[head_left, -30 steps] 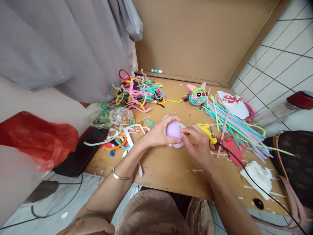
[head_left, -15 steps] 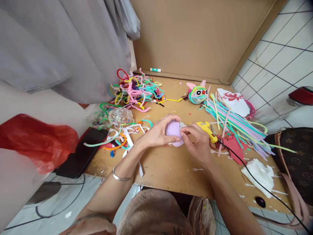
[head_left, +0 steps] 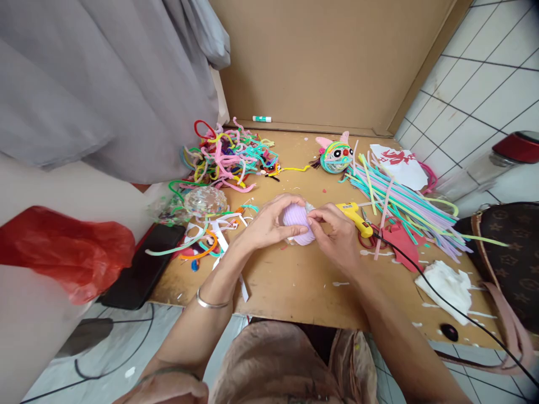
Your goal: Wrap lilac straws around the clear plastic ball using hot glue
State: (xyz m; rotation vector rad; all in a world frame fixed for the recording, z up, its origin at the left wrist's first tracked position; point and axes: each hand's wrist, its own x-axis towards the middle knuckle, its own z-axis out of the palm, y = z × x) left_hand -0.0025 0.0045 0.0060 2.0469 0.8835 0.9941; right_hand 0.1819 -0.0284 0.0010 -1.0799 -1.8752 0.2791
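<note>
A round piece covered in rows of lilac pipe cleaner is held above the wooden table. Around its left side curve the thumb and fingers of my left hand, which grips it. My right hand is at its right edge, thumb and index finger pinched together against the lilac rows; whatever lies between those fingertips is too small to make out. Just right of my right hand lies a yellow glue gun with a black cord. Farther back sits a decorated ball with pink ears and eyes.
Tangled pipe cleaners are heaped at the back left, near a clear faceted ball and a black phone. Straight pipe cleaners, red scissors, white tissue and a brown bag are on the right.
The whole view has shifted slightly. Both hands remain around the lilac piece, and my left thumb lies a little higher across its front.
</note>
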